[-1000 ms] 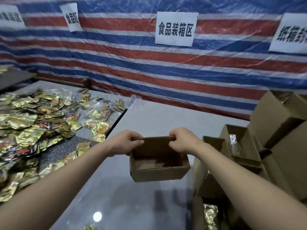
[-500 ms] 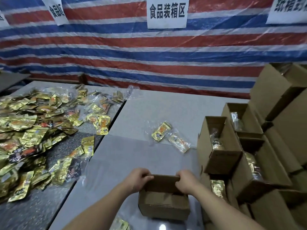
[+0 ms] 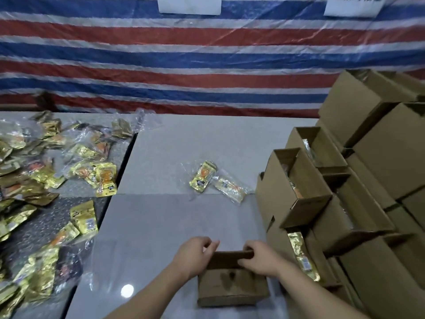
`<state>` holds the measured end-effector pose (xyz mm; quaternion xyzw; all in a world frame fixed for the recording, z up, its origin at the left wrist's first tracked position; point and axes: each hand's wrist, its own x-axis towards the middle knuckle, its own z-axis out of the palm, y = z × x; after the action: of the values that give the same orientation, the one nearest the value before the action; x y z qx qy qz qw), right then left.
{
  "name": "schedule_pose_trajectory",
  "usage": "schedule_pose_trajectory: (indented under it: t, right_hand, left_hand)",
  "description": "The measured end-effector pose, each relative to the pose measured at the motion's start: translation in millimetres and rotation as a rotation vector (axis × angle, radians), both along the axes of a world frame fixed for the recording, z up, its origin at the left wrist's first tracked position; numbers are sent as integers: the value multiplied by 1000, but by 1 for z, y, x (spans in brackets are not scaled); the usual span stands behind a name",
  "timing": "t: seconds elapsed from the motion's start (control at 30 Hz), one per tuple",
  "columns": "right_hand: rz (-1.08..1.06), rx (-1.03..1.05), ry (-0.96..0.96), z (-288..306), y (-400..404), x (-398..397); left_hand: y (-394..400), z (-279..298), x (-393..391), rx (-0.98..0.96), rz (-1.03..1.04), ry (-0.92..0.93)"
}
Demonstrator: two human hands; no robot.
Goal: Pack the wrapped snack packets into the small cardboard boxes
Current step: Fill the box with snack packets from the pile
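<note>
Striped red, white and blue tarpaulin (image 3: 207, 65) hangs behind a pale grey table (image 3: 184, 146), with the lower edges of two white paper signs (image 3: 189, 5) showing at its top. Taking the small cardboard box (image 3: 232, 286) near the table's front edge as the landmark: it sits on the table with its open top upward, and both hands are on its far rim. On that rim's left end the left hand (image 3: 195, 254) rests with fingers curled around the upper corner, gripping it. Over the rim's right part the right hand (image 3: 259, 259) has its fingers hooked, holding it too. Beyond the box, further back on the table, two wrapped snack packets (image 3: 203, 177) in gold foil and clear plastic lie touching each other. Left of the box, on a darker speckled surface (image 3: 34, 229), a large heap of gold packets (image 3: 46, 176) spreads out. Right of the box, stacked open cartons (image 3: 299, 187) rise in tiers, several with gold packets visible inside.
</note>
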<state>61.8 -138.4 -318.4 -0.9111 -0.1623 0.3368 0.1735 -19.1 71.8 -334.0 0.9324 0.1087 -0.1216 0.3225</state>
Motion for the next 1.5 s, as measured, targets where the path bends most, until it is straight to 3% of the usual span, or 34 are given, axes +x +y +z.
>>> schedule_pose_trajectory:
  t: [0.17,0.33,0.43,0.6,0.73,0.83,0.93,1.03,1.17,1.33,1.5]
  right_hand:
    - [-46,76,-67,22,5,20]
    - [-206,163,-128,30,3,42]
    - [-217,204,-114,23,3,50]
    - [-163,262,-178,4,-1,59]
    - [-220,255,-160,-14,-6,63]
    - [-307,271,-94,-17,-5,68]
    - [-483,438,-11,-9,8,76]
    - [-693,690,27,19,27,85]
    - [-718,1067,199,80,41,92]
    - [-548,1451,498,151,55,84]
    - [-566,1483,487,181,42,69]
  left_hand:
    - [9,14,93,221,-136,-144]
    - [11,-11,201,720,-472,-151]
    - [2,-42,253,926,-587,-85]
    - [-16,-93,315,1061,-686,60]
    - [-23,-107,323,1004,-734,74]
    - [-17,-101,301,883,-653,97]
    - [-10,-68,273,584,-466,82]
    - [-4,1,243,147,-278,12]
    - [-2,111,196,-204,-210,-191]
    - [-32,193,145,-55,-269,-391]
    - [-58,217,111,207,-242,-496]
